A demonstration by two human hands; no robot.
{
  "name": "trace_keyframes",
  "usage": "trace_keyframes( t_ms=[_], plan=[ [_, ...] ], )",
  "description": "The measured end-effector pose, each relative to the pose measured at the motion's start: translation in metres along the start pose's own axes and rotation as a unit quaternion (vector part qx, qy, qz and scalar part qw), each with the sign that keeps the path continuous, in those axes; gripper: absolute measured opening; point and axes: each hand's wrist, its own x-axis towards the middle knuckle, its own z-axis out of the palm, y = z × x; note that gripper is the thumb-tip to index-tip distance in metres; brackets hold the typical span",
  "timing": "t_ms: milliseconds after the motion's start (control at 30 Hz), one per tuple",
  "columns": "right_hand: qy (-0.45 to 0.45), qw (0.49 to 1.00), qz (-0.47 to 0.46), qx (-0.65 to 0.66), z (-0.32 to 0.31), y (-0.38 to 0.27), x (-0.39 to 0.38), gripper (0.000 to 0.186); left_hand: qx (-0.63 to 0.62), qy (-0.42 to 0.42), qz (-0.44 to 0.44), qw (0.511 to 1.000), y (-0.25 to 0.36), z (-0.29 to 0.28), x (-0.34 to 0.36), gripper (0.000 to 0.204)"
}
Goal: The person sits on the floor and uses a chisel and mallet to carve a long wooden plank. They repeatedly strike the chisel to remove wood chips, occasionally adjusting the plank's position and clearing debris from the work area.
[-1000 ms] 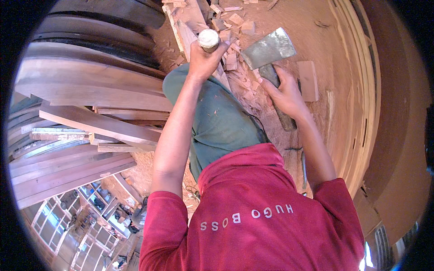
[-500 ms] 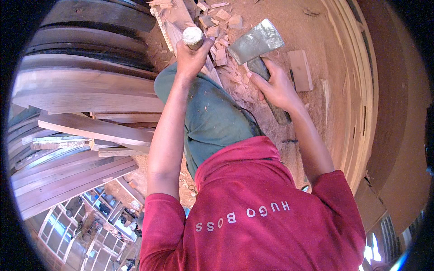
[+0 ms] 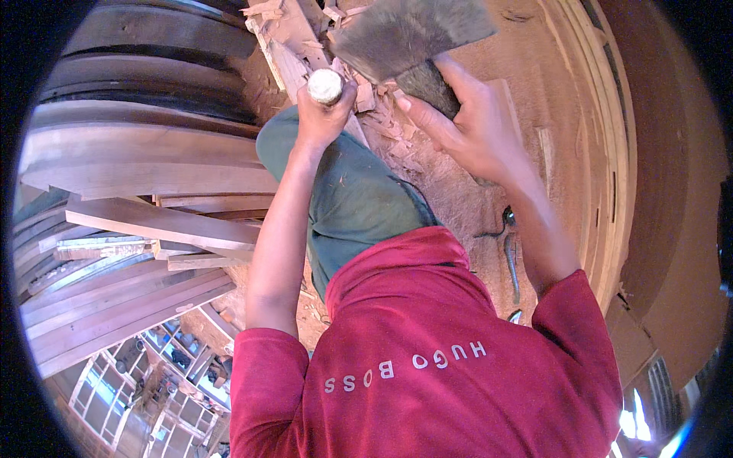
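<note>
Landmark: the wooden beam (image 3: pixel 299 32), found at the top of the view, with its near end partly hidden by the left hand and the green trouser leg (image 3: pixel 366 195).

Over the beam, a stout handle (image 3: pixel 325 86) with a pale round end is held in the left hand (image 3: pixel 324 120). The left grip is clamped around it just below that end. The handle is seen nearly end-on, so an upright hold is inferred; the round end is presumably left exposed so that fingers are kept off it. The tool's lower part is hidden, and its contact with the beam cannot be confirmed.

To the right of the beam, an axe (image 3: pixel 418 46) is held in the right hand (image 3: pixel 485 126), its grip closed on the shaft close under the head. The short hold is judged to be chosen for control of a heavy head. The axe head is raised over wood chips (image 3: pixel 392 136), which are strewn along the beam's right side.

Stacked boards (image 3: pixel 153 156) are noted left of the beam, probably laid flat for stability. A slim curved object (image 3: pixel 511 267) is seen below and right of the beam.
</note>
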Motion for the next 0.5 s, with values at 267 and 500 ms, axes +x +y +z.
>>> trace_keyframes(
  t_ms=[267, 500],
  plan=[
    [-0.152, 0.968, 0.001, -0.198, 0.014, -0.002, 0.016, 0.036, -0.055, 0.025, 0.014, 0.998, -0.011, 0.004, -0.008, 0.015],
    [-0.012, 0.987, -0.153, -0.055, 0.005, -0.036, 0.013, 0.04, -0.046, 0.037, 0.011, 0.998, -0.011, 0.0, -0.009, 0.011]
  ],
)
